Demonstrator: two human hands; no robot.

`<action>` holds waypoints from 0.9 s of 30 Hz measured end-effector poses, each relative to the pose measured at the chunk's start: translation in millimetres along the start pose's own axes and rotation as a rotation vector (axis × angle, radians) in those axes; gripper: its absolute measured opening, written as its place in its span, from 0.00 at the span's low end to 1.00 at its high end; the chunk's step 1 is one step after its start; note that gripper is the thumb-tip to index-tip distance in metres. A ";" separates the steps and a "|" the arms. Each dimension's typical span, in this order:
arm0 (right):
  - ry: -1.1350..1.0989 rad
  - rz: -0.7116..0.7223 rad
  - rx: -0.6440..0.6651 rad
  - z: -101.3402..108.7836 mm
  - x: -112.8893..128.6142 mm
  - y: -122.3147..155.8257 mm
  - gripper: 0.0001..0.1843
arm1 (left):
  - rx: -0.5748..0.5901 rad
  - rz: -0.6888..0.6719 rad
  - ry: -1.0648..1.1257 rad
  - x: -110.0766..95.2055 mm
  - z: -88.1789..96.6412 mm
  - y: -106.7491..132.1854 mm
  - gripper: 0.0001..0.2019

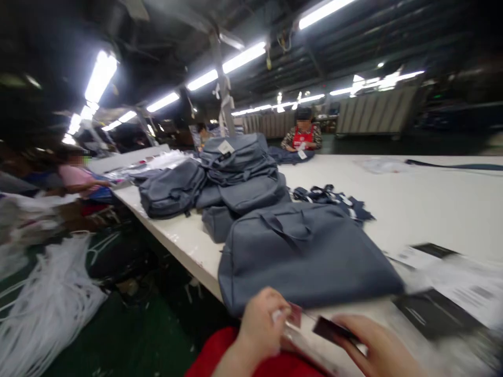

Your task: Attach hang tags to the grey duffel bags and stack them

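My left hand (pixel 262 323) is closed at the table's front edge, its fingers pinching a clear plastic bag (pixel 301 343). Beside those fingers shows a small dark-red piece (pixel 294 315), too blurred to name. My right hand (pixel 373 343) grips a dark card (pixel 332 331) between thumb and fingers. Just beyond both hands lies a grey-blue bag (pixel 306 262), flat on the table with its strap handle upward. Neither hand visibly holds this bag.
More grey-blue bags (pixel 239 173) are piled behind on the white table (pixel 416 193). Dark straps (pixel 334 198) lie beyond the near bag. Black-and-white printed packets (pixel 440 311) sit at right. A co-worker (pixel 302 135) works across the table; another person (pixel 78 175) sits at left.
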State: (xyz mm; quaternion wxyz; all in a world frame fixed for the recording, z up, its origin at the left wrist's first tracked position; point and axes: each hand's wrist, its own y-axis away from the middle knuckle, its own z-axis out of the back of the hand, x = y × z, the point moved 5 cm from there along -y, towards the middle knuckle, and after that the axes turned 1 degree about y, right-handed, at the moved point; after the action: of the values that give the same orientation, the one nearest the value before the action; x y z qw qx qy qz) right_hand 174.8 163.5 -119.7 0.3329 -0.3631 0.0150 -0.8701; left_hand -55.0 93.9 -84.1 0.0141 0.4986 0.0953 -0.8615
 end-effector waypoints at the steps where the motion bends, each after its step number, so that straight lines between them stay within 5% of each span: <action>1: 0.003 -0.052 0.087 6.9 12.2 5.3 0.13 | -0.052 -0.018 0.005 -3.0 5.8 0.9 0.08; 3: 0.000 -0.143 0.185 16.0 31.2 7.7 0.12 | -0.091 0.020 0.114 -1.0 14.0 0.0 0.06; 5: -0.039 -0.212 0.186 20.6 37.3 4.7 0.09 | 0.010 0.117 0.298 6.2 12.8 -1.8 0.10; 8: -0.063 -0.263 0.157 22.7 32.5 5.7 0.08 | 0.197 0.418 0.870 13.4 1.5 5.4 0.12; 11: -0.074 -0.272 0.129 22.8 27.7 10.8 0.07 | 0.225 0.495 1.131 5.9 -0.2 12.8 0.09; 20: -0.176 -0.316 0.107 18.9 36.5 8.1 0.06 | 0.376 0.415 1.335 -18.1 -11.8 13.8 0.21; 27: -0.187 -0.310 0.005 6.8 40.9 5.2 0.08 | 0.530 0.384 1.243 -28.8 -36.8 18.0 0.26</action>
State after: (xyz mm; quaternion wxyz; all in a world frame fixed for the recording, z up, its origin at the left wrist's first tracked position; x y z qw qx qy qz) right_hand 161.1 136.8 -90.6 0.1955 -0.4396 -0.0745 -0.8735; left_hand -6.8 80.8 -79.9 -0.0131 0.8933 -0.2173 -0.3932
